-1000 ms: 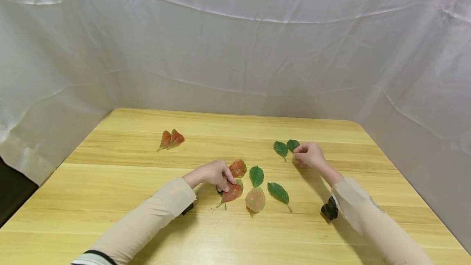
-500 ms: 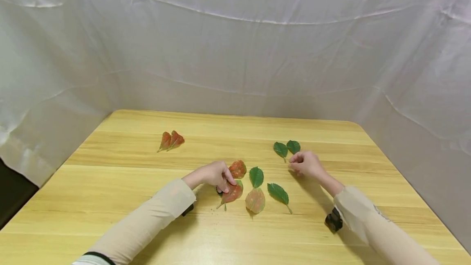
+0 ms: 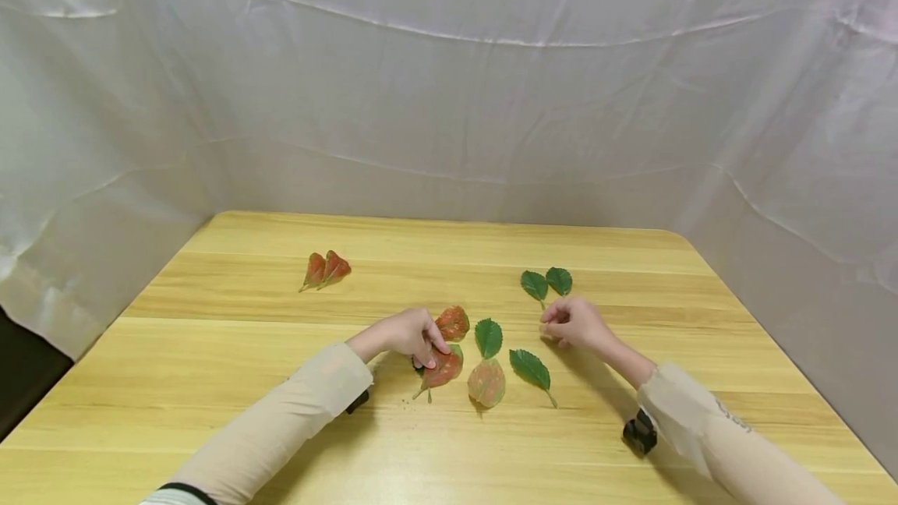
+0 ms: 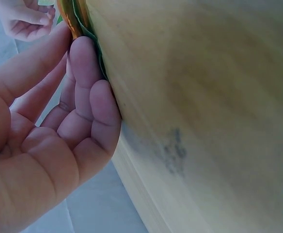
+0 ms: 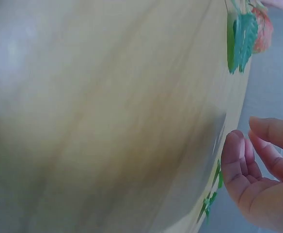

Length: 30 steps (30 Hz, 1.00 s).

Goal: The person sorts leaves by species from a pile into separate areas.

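At five o'clock from the left hand [image 3: 407, 331], a red leaf [image 3: 445, 371] sits pinched between finger and thumb. Two green leaves [image 3: 535, 285] lie at eleven o'clock from the right hand [image 3: 577, 323], whose fingers bend loosely, apart from the thumb.

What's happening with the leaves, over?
Left hand pinches red leaf. Right hand holds nothing, near two green leaves. Another green leaf lies between hands.
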Each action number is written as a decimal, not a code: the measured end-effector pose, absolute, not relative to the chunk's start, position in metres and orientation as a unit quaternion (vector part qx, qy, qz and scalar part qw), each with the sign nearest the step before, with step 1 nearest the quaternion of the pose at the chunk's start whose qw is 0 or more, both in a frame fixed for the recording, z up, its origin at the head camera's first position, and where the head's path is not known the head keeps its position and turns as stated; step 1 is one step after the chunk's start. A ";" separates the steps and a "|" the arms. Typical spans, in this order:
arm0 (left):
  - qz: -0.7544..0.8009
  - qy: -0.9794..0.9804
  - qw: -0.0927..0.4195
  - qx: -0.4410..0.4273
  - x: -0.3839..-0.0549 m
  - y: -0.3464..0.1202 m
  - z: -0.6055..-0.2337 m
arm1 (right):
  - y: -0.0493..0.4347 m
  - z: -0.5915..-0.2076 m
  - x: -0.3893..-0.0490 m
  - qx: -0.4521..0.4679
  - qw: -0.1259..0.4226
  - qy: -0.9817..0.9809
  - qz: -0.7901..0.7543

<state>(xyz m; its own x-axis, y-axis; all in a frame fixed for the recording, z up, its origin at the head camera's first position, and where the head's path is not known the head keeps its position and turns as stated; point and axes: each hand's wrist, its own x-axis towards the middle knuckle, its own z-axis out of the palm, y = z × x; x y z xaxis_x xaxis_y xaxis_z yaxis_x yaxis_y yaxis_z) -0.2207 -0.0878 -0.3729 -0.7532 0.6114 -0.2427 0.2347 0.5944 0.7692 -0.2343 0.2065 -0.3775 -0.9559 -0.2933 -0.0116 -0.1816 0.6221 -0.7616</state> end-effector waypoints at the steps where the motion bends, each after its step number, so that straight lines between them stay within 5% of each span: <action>1: 0.377 0.857 0.251 0.246 -0.221 -0.088 -0.373 | 0.206 -0.378 -0.233 -0.135 0.069 0.897 -0.415; 30: 0.373 0.858 0.250 0.249 -0.220 -0.088 -0.372 | 0.200 -0.381 -0.217 -0.286 0.140 0.871 -0.374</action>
